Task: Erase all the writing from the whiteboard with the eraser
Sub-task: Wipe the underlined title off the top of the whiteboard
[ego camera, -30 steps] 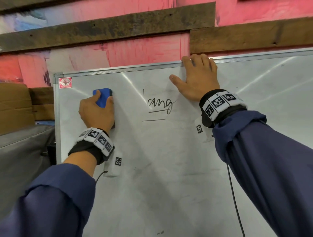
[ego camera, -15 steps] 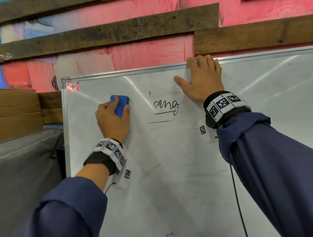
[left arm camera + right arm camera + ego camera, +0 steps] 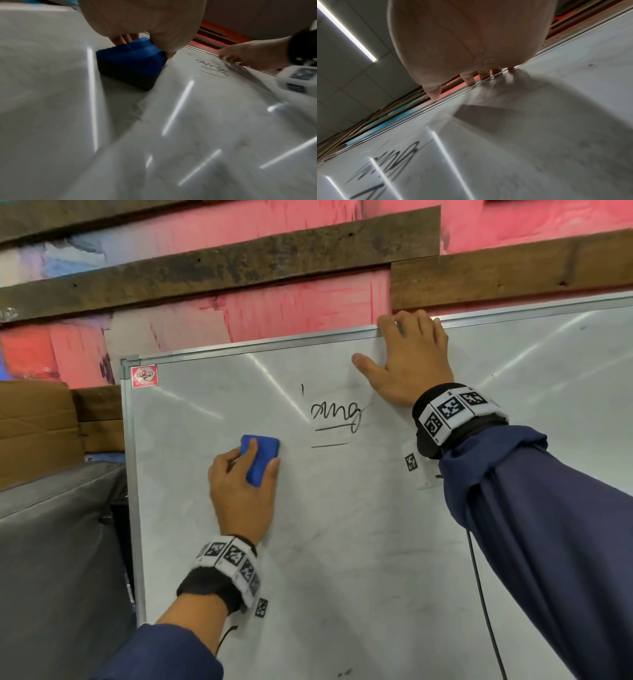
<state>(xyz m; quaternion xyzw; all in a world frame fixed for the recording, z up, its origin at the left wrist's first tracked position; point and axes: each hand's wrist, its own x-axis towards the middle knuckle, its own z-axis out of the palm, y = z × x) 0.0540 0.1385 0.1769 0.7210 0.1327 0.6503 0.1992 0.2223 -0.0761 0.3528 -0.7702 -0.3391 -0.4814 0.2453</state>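
Note:
The whiteboard leans against a painted plank wall. Black writing with two underlines sits near its upper middle, seen too in the left wrist view as writing and in the right wrist view as writing. My left hand grips the blue eraser and holds it flat on the board, left of and slightly below the writing. The eraser has a dark felt underside. My right hand lies flat on the board, with its fingers reaching the top frame, just right of the writing.
A red sticker marks the board's top left corner. Left of the board are a cardboard box and a grey covered object. A thin black cable hangs under my right arm. Faint smudges show low on the board.
My left hand has slid the eraser down and to the right across the board, closer to the writing. The right hand has stayed at the top edge.

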